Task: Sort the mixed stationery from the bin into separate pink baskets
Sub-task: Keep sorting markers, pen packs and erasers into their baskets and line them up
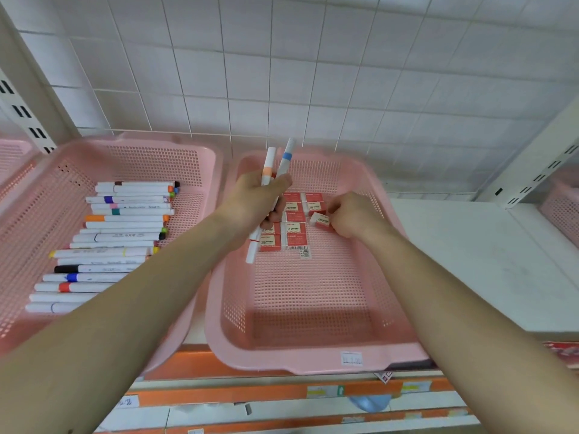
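Left hand grips two markers; right hand apparently pinches an eraser.

The near half of the eraser basket is bare mesh, open from above. Its far half is crowded by the erasers and both hands (the left hand gripping held markers upright, the right hand pinching a tilted eraser). Laid markers fill the left basket except its far strip. The white shelf on the right lies open up to the slotted upright.
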{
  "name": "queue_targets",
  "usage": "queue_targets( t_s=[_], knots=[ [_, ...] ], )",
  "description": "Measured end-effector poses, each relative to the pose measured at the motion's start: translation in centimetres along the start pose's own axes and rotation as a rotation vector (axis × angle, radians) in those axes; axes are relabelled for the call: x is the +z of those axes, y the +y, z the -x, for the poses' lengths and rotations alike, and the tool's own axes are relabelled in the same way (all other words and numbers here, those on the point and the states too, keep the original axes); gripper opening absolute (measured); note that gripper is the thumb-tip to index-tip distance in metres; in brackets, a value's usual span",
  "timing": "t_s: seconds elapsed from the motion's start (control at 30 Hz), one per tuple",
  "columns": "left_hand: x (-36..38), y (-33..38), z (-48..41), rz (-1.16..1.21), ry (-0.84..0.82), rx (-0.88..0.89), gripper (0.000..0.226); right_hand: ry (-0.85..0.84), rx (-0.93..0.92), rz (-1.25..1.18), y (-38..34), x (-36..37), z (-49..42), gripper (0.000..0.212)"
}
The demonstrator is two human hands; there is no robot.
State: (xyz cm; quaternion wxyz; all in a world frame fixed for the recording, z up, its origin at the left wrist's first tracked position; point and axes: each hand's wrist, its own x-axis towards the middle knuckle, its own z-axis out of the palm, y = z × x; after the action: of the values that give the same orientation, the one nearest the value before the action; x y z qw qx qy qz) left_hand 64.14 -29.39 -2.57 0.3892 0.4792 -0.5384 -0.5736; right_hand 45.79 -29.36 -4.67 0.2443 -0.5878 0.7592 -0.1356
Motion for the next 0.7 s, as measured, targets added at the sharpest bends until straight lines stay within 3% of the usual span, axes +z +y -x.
queue_targets(
  t_s=[0.2,0.43,0.57,0.7],
  knots=[
    [0.0,0.0,0.0,0.004,0.005,-0.006,0.013,0.050,-0.002,0.067,-0.3,-0.1,0.9,0.015],
    [0.0,0.1,-0.1,0.045,0.010,-0.040,0.015,0.051,-0.091,0.145,-0.8,0.5,0.9,0.032],
    [0.1,0.1,0.0,0.041,0.010,-0.046,0.014,0.076,-0.102,0.125,-0.8,0.7,0.8,0.015],
    [0.1,0.2,0.1,0.030,0.012,-0.054,0.012,0.079,-0.095,0.087,-0.8,0.8,0.7,0.025]
  ],
)
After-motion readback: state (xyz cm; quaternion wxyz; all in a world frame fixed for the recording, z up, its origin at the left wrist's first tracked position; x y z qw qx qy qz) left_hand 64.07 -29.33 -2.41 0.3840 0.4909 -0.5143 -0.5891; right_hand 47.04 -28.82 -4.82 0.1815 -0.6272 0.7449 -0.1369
